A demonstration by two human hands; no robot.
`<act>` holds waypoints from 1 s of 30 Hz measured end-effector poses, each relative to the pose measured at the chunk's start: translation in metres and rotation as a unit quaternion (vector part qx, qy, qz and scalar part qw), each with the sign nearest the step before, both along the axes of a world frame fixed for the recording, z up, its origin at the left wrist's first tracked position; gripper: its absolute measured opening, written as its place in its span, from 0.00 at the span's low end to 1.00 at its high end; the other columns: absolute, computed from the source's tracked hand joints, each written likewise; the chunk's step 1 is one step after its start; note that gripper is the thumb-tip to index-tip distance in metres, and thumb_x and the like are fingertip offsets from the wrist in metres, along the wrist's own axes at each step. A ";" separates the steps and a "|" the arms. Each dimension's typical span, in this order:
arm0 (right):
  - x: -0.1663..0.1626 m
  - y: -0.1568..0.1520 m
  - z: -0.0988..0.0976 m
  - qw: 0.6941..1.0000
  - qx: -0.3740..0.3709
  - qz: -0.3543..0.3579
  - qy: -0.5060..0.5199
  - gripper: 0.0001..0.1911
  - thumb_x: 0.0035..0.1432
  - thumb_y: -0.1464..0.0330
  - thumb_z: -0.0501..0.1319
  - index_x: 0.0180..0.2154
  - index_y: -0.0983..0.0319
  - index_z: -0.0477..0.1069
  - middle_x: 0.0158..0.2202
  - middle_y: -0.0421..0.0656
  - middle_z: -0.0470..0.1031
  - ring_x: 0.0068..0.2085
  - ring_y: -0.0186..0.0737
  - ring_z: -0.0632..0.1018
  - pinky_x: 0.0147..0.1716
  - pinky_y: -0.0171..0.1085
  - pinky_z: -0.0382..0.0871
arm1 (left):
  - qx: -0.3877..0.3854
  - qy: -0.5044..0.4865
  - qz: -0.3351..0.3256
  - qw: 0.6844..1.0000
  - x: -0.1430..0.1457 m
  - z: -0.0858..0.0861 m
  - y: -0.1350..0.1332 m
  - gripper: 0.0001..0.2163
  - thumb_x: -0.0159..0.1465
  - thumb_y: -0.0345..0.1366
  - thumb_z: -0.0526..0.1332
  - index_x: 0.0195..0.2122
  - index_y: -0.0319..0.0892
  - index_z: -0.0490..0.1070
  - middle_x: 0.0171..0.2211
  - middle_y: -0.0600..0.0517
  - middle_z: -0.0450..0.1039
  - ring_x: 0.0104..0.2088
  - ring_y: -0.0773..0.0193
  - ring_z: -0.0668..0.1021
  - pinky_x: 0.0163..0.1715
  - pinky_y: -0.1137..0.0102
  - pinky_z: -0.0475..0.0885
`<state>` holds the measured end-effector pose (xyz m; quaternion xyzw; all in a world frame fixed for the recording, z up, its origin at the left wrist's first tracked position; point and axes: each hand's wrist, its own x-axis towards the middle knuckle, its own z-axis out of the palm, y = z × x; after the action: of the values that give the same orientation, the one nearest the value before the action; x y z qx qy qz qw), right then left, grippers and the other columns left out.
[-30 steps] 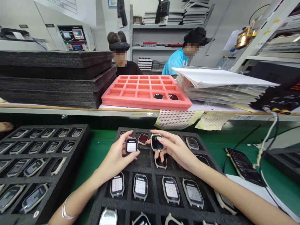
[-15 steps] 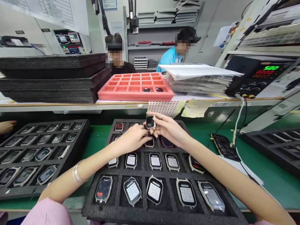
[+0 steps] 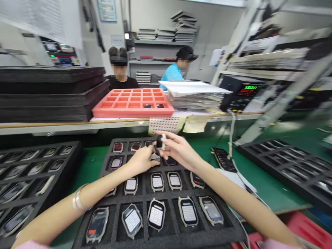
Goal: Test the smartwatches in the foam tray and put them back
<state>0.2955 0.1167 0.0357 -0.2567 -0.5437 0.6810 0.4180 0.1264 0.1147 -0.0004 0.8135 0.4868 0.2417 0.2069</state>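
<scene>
My right hand (image 3: 174, 147) grips a smartwatch case (image 3: 159, 141) without a strap, its dark screen turned partly sideways. The watch is held above the back rows of a black foam tray (image 3: 140, 242). Just left of it, my left hand (image 3: 142, 159) has its fingers curled close to the watch and low over the tray; what lies between those fingertips is hidden. Several strapless watches sit in the tray's compartments. Many show white keypad-like screens, such as the watch (image 3: 156, 214) in the front row. A watch (image 3: 97, 224) at front left shows a red patch.
More black foam trays of watches lie at left (image 3: 59, 183) and right (image 3: 285, 166). On the shelf ahead are black foam sheets (image 3: 52, 93), a pink foam tray (image 3: 132, 112), papers (image 3: 194, 90) and a power supply (image 3: 240, 93). A cabled phone (image 3: 223, 159) lies at right. Two people are beyond.
My view has turned to the right, so the scene has shifted left. The watch in my right hand has turned further sideways. Both hands stay close together over the back of the tray.
</scene>
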 end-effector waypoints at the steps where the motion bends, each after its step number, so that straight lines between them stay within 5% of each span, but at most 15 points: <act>1: -0.002 -0.001 0.000 1.000 -0.003 0.002 0.013 0.23 0.57 0.69 0.64 0.54 0.61 0.66 0.34 0.43 0.72 0.28 0.34 0.74 0.23 0.31 0.68 | -0.010 -0.024 -0.011 1.000 -0.002 0.002 0.000 0.06 0.57 0.36 0.64 0.32 0.38 0.73 0.26 0.49 0.73 0.28 0.57 0.75 0.31 0.66 0.68; 5: 0.001 -0.002 0.003 0.998 -0.002 0.035 0.050 0.22 0.57 0.69 0.62 0.54 0.62 0.66 0.31 0.43 0.73 0.28 0.36 0.76 0.24 0.32 0.69 | -0.026 -0.143 -0.033 0.989 -0.017 0.011 -0.010 0.13 0.64 0.42 0.55 0.36 0.38 0.73 0.35 0.46 0.75 0.37 0.57 0.76 0.38 0.66 0.70; 8: 0.012 -0.003 0.009 0.997 0.008 0.045 0.059 0.21 0.59 0.70 0.61 0.54 0.62 0.67 0.33 0.44 0.75 0.28 0.36 0.76 0.24 0.32 0.69 | -0.183 -0.358 -0.006 0.916 -0.026 0.015 -0.021 0.15 0.60 0.43 0.62 0.41 0.38 0.74 0.38 0.46 0.76 0.41 0.56 0.76 0.45 0.65 0.70; 11: 0.021 -0.005 0.015 0.998 0.017 0.034 0.058 0.21 0.59 0.70 0.61 0.55 0.61 0.67 0.34 0.45 0.75 0.27 0.34 0.76 0.23 0.31 0.68 | -0.264 -0.439 0.016 0.859 -0.029 0.015 -0.027 0.19 0.57 0.42 0.67 0.47 0.38 0.72 0.34 0.48 0.76 0.35 0.61 0.77 0.34 0.71 0.73; 14: 0.024 -0.008 0.013 0.998 0.011 0.033 0.048 0.22 0.58 0.70 0.62 0.55 0.62 0.66 0.33 0.44 0.75 0.26 0.33 0.75 0.23 0.31 0.68 | -0.275 -0.480 0.015 0.833 -0.027 0.015 -0.028 0.21 0.57 0.40 0.66 0.50 0.38 0.70 0.33 0.49 0.74 0.30 0.66 0.74 0.24 0.78 0.69; 17: 0.022 -0.010 0.003 0.998 -0.008 0.052 0.041 0.23 0.58 0.69 0.63 0.55 0.62 0.66 0.30 0.41 0.73 0.25 0.33 0.74 0.23 0.31 0.69 | -0.282 -0.501 0.013 0.818 -0.025 0.013 -0.029 0.18 0.59 0.40 0.65 0.48 0.38 0.70 0.32 0.50 0.72 0.29 0.69 0.71 0.24 0.78 0.68; 24: 0.022 -0.011 -0.017 0.993 -0.058 0.090 0.040 0.24 0.60 0.67 0.61 0.57 0.64 0.63 0.39 0.50 0.74 0.26 0.33 0.73 0.22 0.31 0.66 | -0.245 -0.417 0.038 0.874 -0.022 0.006 -0.038 0.20 0.56 0.41 0.65 0.48 0.40 0.69 0.21 0.59 0.61 0.19 0.72 0.63 0.18 0.77 0.58; 27: 0.022 -0.011 -0.018 0.993 -0.068 0.085 0.051 0.22 0.60 0.67 0.61 0.56 0.64 0.64 0.41 0.51 0.74 0.25 0.32 0.71 0.21 0.30 0.64 | -0.210 -0.369 0.027 0.905 -0.022 0.004 -0.038 0.16 0.57 0.39 0.63 0.46 0.41 0.68 0.26 0.57 0.65 0.21 0.71 0.65 0.19 0.76 0.60; 30: 0.019 -0.011 -0.018 0.992 -0.081 0.082 0.051 0.22 0.59 0.68 0.62 0.54 0.63 0.66 0.42 0.51 0.74 0.24 0.31 0.69 0.20 0.30 0.62 | -0.169 -0.328 0.010 0.929 -0.022 0.002 -0.037 0.14 0.58 0.34 0.61 0.47 0.43 0.68 0.37 0.52 0.71 0.32 0.64 0.73 0.32 0.71 0.68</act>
<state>0.3145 0.1061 0.0175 -0.2097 -0.4841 0.7668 0.3656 0.1041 0.0781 0.0014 0.6368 0.4334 0.4113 0.4873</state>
